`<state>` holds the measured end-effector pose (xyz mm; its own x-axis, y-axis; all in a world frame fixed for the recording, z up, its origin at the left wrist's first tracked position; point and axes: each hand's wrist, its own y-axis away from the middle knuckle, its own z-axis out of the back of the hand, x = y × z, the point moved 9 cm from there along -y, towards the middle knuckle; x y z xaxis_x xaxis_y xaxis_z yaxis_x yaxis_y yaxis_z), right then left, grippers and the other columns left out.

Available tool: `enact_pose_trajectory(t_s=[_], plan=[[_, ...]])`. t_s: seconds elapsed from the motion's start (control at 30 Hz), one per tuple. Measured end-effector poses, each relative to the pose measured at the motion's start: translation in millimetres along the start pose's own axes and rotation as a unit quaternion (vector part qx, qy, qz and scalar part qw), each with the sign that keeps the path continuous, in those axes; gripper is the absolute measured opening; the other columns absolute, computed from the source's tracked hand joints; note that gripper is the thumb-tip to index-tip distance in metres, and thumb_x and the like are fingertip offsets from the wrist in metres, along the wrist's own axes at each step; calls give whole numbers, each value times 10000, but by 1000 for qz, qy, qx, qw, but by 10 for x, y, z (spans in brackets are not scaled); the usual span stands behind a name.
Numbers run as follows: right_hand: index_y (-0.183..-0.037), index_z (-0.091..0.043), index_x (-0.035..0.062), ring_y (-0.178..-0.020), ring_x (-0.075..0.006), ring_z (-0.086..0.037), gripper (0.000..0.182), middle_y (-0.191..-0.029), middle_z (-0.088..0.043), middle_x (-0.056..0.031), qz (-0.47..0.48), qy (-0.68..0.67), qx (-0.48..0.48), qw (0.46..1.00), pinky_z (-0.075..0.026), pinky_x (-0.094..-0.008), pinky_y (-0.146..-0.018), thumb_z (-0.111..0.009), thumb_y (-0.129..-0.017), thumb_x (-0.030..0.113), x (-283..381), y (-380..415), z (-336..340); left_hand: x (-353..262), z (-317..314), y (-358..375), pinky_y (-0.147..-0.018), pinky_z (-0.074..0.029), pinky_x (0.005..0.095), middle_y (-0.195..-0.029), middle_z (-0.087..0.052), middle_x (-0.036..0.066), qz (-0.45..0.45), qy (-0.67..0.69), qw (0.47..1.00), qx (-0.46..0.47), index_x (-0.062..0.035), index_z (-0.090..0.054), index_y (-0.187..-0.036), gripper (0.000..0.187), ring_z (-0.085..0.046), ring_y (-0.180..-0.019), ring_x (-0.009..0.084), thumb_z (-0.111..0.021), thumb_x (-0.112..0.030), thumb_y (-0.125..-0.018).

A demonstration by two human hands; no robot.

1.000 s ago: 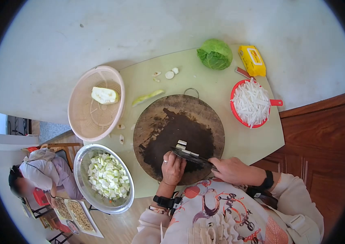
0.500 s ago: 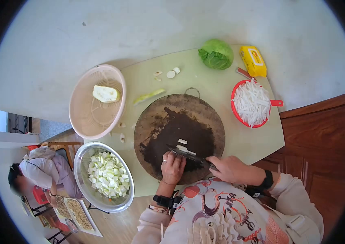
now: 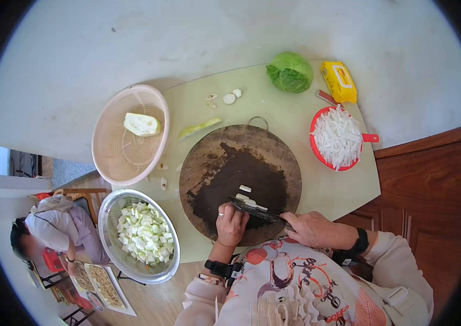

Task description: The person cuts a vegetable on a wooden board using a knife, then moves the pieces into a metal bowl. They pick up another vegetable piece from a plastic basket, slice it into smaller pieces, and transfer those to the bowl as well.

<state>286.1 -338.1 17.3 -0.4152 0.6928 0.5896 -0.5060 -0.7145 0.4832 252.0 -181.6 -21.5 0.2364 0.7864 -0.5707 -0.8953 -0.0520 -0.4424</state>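
Observation:
My right hand [image 3: 311, 229] is wrapped round the handle of a dark-bladed kitchen knife [image 3: 260, 213], its blade low over the round wooden chopping board [image 3: 209, 157]. Against the near side of the blade my left hand [image 3: 231, 223] is closed, fingertips curled down; whatever lies under them is hidden. Beyond the blade, several cut white vegetable pieces [image 3: 247, 200] lie along it. One more white piece [image 3: 245, 188] sits a little farther off on the board's dark, wet middle.
Left stand a pink basket [image 3: 100, 136] holding a cut pale vegetable and a metal colander [image 3: 112, 259] of diced vegetable. Right is a red strainer [image 3: 370, 138] of white strips; a cabbage [image 3: 289, 72] and yellow wipes pack [image 3: 339, 81] sit behind. A person [image 3: 57, 225] works far left.
The knife blade has shifted slightly, and more of the cut white pieces show beyond it. My left hand stays in nearly the same place.

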Motion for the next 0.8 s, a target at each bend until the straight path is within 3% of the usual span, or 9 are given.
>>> enact_pose_trajectory(t_s=[0.1,0.17,0.27,0.33,0.43,0.5,0.57,0.67,0.8], plan=[[-1062,-461,-6,-606,-390,-619,289,-637,-598,-206,-4,-13,13,1000,-485,-494,-561,-531,-892,217,-9,-100,-35,-14,14,-20,-682,-486,389,-910,-548,143,-1,2,1000,-9,-10,-631,-833,296,-550,-844,337,-736,15,-558],[-1154,-480,7,-621,-382,-623,347,-662,-612,-209,-5,-11,11,1000,-493,-470,-572,-545,-891,225,-41,-266,-126,-18,16,-23,-675,-485,385,-898,-544,138,-1,-4,1000,-13,-13,-630,-825,283,-548,-839,334,-734,18,-564],[-1141,-494,7,-636,-378,-626,343,-687,-619,-208,31,-7,-42,999,-491,-462,-575,-556,-887,228,12,-412,-169,6,-6,13,-673,-483,376,-881,-540,128,6,-20,1000,2,-17,-638,-833,266,-547,-827,323,-736,22,-588],[-1141,-500,9,-642,-376,-627,342,-696,-622,-206,24,-22,-52,998,-491,-458,-573,-558,-885,228,-32,-430,-153,-15,0,3,-711,-502,359,-935,-573,124,0,-33,999,8,2,-650,-910,250,-570,-851,300,-728,-14,-673],[-1149,-504,13,-644,-374,-628,350,-706,-625,-202,0,-49,-63,997,-493,-446,-567,-563,-880,230,-105,-368,-73,-105,90,-65,-714,-503,357,-942,-569,122,-12,-27,999,-23,2,-648,-909,250,-579,-876,299,-731,-13,-674],[-1156,-503,15,-641,-373,-628,359,-706,-626,-201,-14,-64,-61,996,-496,-439,-562,-566,-877,232,-109,-266,-30,-98,101,-35,-714,-503,359,-949,-567,128,-9,-24,999,-24,4,-646,-905,252,-581,-884,303,-733,-11,-670],[-1090,-495,-4,-645,-395,-625,312,-693,-618,-218,21,-52,-64,996,-495,-488,-582,-545,-886,225,0,-132,54,-79,100,6,-715,-503,361,-956,-564,133,-9,-19,999,-26,5,-643,-901,253,-582,-892,307,-734,-10,-665],[-1099,-489,-5,-627,-396,-624,317,-677,-613,-224,8,0,-7,1000,-490,-492,-569,-543,-884,220,49,11,7,-34,77,78,-709,-500,366,-969,-560,148,-5,-27,999,-17,12,-638,-892,261,-576,-879,316,-735,-4,-650],[-1103,-479,-6,-609,-394,-621,319,-652,-606,-216,5,5,-6,1000,-489,-489,-554,-540,-885,219,16,49,-29,-33,76,75,-697,-501,372,-958,-554,154,-5,-21,1000,-8,15,-638,-878,261,-567,-865,322,-733,1,-635]])
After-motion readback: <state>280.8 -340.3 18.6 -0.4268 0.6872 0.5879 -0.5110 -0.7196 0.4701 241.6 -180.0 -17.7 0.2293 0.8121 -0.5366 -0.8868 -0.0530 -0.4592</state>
